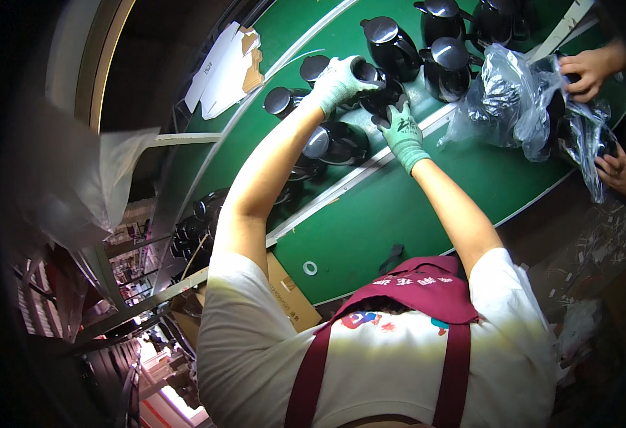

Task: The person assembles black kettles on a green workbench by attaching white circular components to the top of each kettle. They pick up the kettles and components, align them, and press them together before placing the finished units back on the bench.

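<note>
My left hand (338,85), in a pale green glove, grips the upper part of a glossy black kettle (378,98). My right hand (403,133), gloved alike, holds the same kettle from its near right side, fingers against the body. The gloves hide part of its outline. Close by to the left stand black kettles with grey lids, one small-looking (281,102) and another behind my left hand (314,68). A further kettle (338,143) lies tilted below my left wrist. Just beyond my hands is an upright kettle (391,48).
More kettles (447,68) stand at the far right on the green conveyor (284,39). A metal rail (341,187) divides it from the green worktop (370,228), which bears a white ring (310,268). At right, a co-worker's hands (587,73) handle clear plastic bags (502,100). White cardboard (216,75) lies far left.
</note>
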`<state>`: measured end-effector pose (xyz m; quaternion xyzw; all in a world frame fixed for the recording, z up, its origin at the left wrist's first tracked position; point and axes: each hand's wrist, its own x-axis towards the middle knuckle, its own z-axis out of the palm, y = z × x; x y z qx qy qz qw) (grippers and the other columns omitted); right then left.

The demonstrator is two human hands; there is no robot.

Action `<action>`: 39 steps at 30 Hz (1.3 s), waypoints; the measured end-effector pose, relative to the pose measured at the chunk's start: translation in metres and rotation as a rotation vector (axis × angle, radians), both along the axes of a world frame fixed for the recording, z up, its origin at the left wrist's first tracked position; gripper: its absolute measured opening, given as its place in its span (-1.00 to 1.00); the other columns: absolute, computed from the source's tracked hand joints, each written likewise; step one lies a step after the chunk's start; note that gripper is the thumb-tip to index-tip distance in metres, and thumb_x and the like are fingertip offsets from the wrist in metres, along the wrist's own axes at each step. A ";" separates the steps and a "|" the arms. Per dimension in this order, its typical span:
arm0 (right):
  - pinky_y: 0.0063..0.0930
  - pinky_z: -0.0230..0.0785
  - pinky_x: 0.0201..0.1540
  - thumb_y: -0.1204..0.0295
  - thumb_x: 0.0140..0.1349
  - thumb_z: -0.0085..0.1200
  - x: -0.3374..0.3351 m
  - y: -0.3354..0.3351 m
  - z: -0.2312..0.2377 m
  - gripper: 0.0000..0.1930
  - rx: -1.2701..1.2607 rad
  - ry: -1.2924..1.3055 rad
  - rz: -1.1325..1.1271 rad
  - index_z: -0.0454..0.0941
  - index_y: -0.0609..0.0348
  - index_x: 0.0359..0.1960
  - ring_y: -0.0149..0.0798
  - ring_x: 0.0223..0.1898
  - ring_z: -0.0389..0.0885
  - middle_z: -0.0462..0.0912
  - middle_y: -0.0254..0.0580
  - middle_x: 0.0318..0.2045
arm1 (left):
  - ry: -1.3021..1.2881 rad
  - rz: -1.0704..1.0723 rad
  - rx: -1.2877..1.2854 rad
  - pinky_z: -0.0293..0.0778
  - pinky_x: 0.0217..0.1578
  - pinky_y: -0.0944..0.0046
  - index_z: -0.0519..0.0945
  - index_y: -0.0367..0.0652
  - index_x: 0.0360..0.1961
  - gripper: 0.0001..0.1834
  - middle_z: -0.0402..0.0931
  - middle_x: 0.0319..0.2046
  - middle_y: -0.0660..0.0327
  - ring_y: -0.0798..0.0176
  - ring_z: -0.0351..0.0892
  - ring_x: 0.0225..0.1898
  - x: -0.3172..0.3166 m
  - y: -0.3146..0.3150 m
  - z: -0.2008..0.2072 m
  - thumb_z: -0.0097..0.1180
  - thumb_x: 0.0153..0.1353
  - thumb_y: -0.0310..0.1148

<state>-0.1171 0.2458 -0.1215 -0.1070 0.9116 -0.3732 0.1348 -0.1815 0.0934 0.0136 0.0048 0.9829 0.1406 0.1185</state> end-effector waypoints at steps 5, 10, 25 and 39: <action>-0.03 0.47 0.01 -0.03 0.22 0.12 0.000 0.003 0.003 -0.48 -0.016 -0.008 -0.003 0.45 0.02 0.08 0.18 0.07 0.53 0.09 0.20 0.36 | -0.001 -0.046 -0.188 0.47 0.09 0.01 0.46 0.00 0.20 -0.09 0.43 0.04 -0.12 -0.15 0.51 0.05 -0.006 0.016 -0.004 0.40 -0.16 0.22; 0.02 0.51 -0.06 -0.06 0.24 0.08 -0.002 0.003 0.008 -0.49 0.001 -0.042 0.037 0.46 -0.02 0.08 0.17 0.04 0.55 0.10 0.19 0.36 | 0.003 -0.152 -0.275 0.51 0.01 0.03 0.46 0.01 0.18 -0.13 0.42 0.01 -0.12 -0.16 0.52 0.01 -0.009 0.021 -0.008 0.51 -0.22 -0.02; -0.07 0.54 -0.12 -0.04 0.26 0.05 -0.008 0.005 0.008 -0.53 0.048 0.026 0.053 0.44 0.07 -0.03 0.15 -0.08 0.61 0.17 0.36 0.30 | 0.245 -0.113 -0.363 0.51 -0.02 0.10 0.55 -0.20 0.00 -0.49 0.58 -0.08 -0.04 -0.03 0.61 -0.04 -0.025 0.045 0.016 0.14 0.23 0.01; -0.03 0.52 -0.04 0.08 0.27 0.05 -0.016 0.010 0.011 -0.57 0.086 -0.003 0.161 0.41 0.10 0.02 0.19 -0.03 0.59 0.17 0.40 0.29 | -0.144 -0.237 -0.354 0.49 0.04 0.05 0.37 -0.20 0.14 -0.11 0.43 0.03 -0.11 -0.13 0.52 0.06 -0.012 0.029 0.008 0.51 -0.22 -0.10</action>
